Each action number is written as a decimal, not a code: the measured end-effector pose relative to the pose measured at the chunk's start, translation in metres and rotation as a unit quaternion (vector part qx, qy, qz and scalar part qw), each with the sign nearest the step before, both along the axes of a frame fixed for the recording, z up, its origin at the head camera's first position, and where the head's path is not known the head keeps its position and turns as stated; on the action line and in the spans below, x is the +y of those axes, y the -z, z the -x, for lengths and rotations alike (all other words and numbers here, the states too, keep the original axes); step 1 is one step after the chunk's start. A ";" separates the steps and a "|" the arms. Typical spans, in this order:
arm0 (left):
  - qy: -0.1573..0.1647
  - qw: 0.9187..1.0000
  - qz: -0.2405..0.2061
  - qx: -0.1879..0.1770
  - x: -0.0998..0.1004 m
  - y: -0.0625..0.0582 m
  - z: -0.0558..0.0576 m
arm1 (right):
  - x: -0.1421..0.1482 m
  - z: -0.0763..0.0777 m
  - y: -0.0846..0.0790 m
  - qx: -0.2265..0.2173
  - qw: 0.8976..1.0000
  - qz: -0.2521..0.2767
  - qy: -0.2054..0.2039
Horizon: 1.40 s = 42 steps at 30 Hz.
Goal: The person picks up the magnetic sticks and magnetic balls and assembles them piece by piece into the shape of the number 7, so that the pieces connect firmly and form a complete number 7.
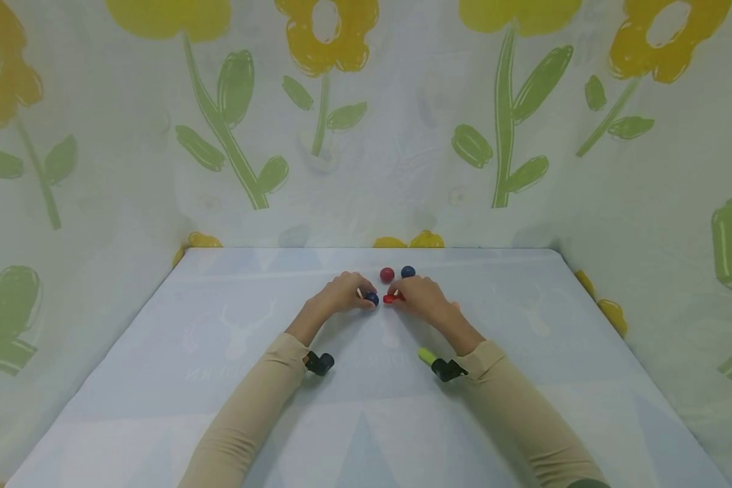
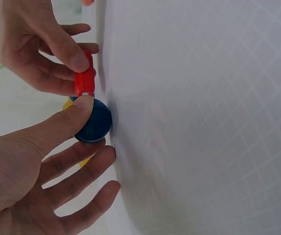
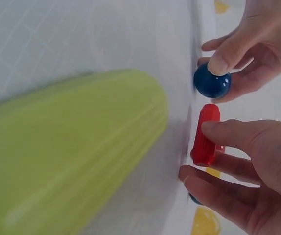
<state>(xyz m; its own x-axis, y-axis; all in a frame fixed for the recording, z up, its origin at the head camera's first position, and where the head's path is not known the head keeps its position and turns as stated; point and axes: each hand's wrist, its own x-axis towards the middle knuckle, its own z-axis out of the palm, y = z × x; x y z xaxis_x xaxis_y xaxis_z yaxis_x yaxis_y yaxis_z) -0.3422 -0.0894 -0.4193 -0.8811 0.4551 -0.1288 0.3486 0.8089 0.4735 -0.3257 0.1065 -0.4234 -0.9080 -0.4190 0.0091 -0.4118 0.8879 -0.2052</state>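
In the head view my left hand [image 1: 344,293] pinches a dark blue ball [image 1: 372,299] between thumb and fingers, low over the tabletop. My right hand [image 1: 423,298] holds a short red ribbed rod [image 1: 390,299] just to the right of that ball. Seen from the left wrist, the red rod [image 2: 85,78] points its small pale tip at the blue ball [image 2: 94,121], close against the left thumb. In the right wrist view the right thumb presses on the side of the red rod [image 3: 206,134], and a narrow gap separates it from the blue ball [image 3: 212,81].
Behind the hands, a red ball [image 1: 387,275] and a second blue ball [image 1: 408,272] sit on the white table [image 1: 366,434]. A yellow-green rod [image 1: 427,356] is by the right wrist camera. A small peach-coloured piece [image 1: 455,305] shows beside the right hand. Flower-patterned cloth [image 1: 396,169] surrounds the table.
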 end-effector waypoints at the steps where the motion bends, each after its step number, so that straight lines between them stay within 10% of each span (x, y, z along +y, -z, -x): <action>1: 0.002 1.000 0.000 0.001 0.000 0.000 0.000 | 0.000 0.001 0.000 0.003 1.000 -0.002 -0.002; 42: 0.006 1.000 -0.001 0.004 0.000 0.000 0.000 | -0.009 -0.007 -0.003 0.042 0.999 -0.029 -0.016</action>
<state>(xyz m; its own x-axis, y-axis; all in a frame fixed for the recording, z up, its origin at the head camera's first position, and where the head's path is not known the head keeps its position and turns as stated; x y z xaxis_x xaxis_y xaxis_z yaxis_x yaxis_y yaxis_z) -0.3417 -0.0893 -0.4189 -0.8762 0.4666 -0.1202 0.3632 0.8035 0.4717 -0.3191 0.0977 -0.4203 -0.8909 -0.4504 0.0588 -0.4543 0.8831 -0.1173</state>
